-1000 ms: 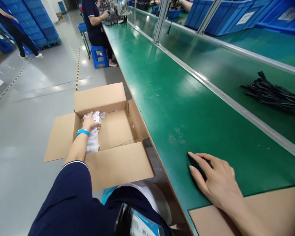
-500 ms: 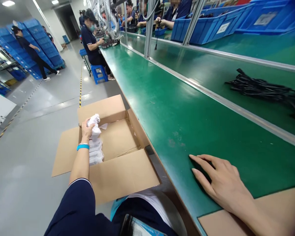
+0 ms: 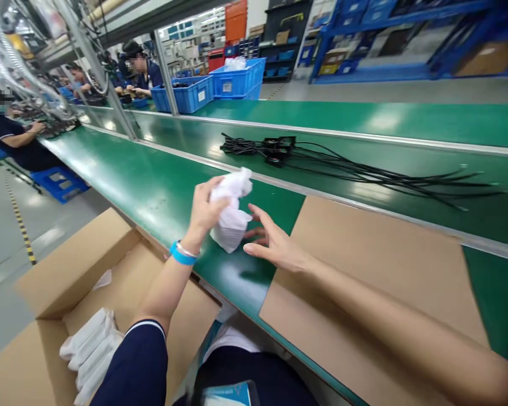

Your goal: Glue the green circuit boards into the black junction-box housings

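Observation:
My left hand [image 3: 206,207] grips a white wrapped package [image 3: 231,223] by its side, holding it above the green table [image 3: 152,186]. The wrapping is bunched at the top, and what is inside is hidden. Just right of the package is my right hand [image 3: 275,242], its fingers apart and the thumb stretched toward the package; contact cannot be made out. Below left, an open cardboard box [image 3: 53,287] holds several similar white wrapped packages [image 3: 95,344] lying side by side.
A flat cardboard sheet [image 3: 376,282] lies on the table under my right forearm. Behind the metal rail lies a bundle of black cables [image 3: 279,148]. Blue bins [image 3: 237,79] stand farther back. A co-worker [image 3: 12,135] sits at the far left.
My left hand has lifted the wrapped package out of the box and over the table. My right hand has come up beside it. The view has swung to the right.

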The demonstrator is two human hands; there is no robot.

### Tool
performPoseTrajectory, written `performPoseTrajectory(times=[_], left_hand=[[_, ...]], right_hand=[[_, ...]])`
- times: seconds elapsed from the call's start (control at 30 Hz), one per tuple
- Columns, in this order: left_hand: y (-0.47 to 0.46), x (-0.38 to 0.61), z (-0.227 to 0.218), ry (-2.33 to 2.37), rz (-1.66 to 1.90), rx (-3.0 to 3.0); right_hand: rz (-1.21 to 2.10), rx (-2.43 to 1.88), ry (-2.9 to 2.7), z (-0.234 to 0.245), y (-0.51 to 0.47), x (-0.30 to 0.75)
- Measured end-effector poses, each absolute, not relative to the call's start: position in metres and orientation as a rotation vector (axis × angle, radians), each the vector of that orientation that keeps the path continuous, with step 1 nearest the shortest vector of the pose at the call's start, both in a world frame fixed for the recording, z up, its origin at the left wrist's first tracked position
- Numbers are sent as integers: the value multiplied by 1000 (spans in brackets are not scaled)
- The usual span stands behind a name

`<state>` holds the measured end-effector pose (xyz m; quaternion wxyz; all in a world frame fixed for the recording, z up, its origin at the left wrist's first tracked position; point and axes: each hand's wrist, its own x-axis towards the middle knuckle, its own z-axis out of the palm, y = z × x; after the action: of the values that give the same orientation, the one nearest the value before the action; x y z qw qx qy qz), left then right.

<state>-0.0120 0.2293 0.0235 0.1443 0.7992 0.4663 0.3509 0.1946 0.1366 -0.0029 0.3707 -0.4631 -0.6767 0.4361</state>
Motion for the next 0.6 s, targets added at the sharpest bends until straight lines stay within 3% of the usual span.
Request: performPoseTrajectory(times=[0.2,0.33,0.6], left_hand=[[250,50,12,1481,764,2339],[247,23,15,1417,723,2456],[211,6,1,1211,568,2660]], right_hand=[[641,-1583,-1729,-24,131,236],[453,-1437,-1741,-21,140,228],[399,-1246,-1522,27,161,271]])
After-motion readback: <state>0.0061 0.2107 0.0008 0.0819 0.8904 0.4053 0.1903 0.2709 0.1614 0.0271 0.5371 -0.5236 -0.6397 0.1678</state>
